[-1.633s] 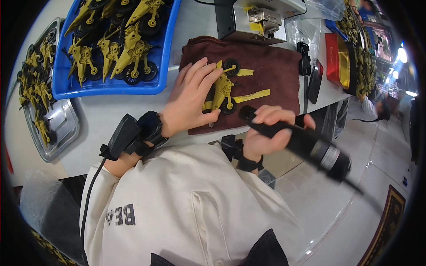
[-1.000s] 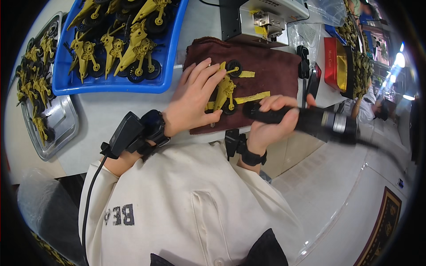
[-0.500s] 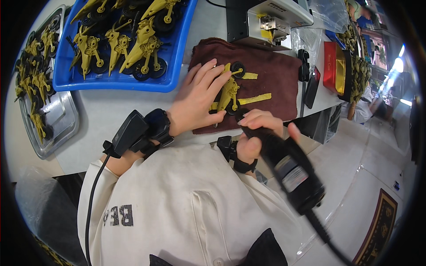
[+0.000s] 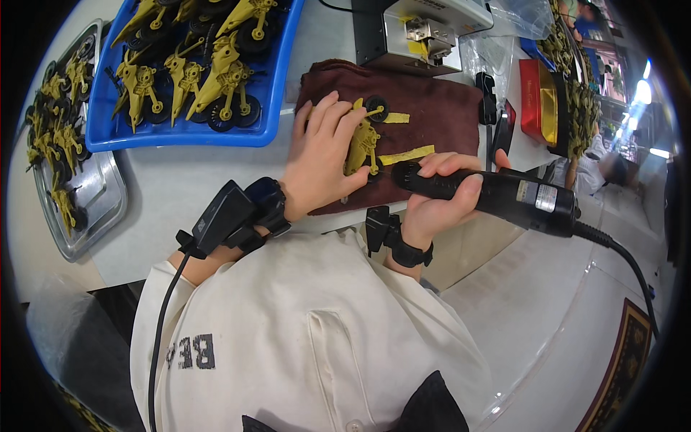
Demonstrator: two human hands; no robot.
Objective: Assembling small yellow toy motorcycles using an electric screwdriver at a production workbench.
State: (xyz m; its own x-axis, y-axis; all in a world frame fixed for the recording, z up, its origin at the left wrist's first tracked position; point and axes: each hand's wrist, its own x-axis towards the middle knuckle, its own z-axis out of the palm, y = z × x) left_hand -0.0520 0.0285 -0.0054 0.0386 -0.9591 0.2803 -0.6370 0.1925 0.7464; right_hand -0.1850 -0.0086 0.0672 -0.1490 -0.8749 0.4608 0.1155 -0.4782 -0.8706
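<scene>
A yellow toy motorcycle (image 4: 363, 144) with black wheels lies on a folded maroon cloth (image 4: 446, 119). My left hand (image 4: 320, 158) holds it down from the left, fingers along its upper part and thumb near the lower wheel. Part of the toy is hidden under those fingers. In my right hand (image 4: 440, 209) is a black corded electric screwdriver (image 4: 504, 198), held almost level. Its front end points left at the toy's lower wheel, and I cannot tell whether the tip touches. Two yellow tape strips (image 4: 407, 155) lie on the cloth beside the toy.
A blue tray (image 4: 277, 86) of similar toys stands at the upper left, with a metal tray (image 4: 108, 187) holding more beyond it. Behind the cloth is a boxy machine (image 4: 410, 36). A red and gold box (image 4: 536, 101) is at the right. The screwdriver's cord (image 4: 633, 266) hangs right.
My right hand has swung the screwdriver from a downward slant to nearly level, its rear end rising to the right. The left hand keeps its place on the toy.
</scene>
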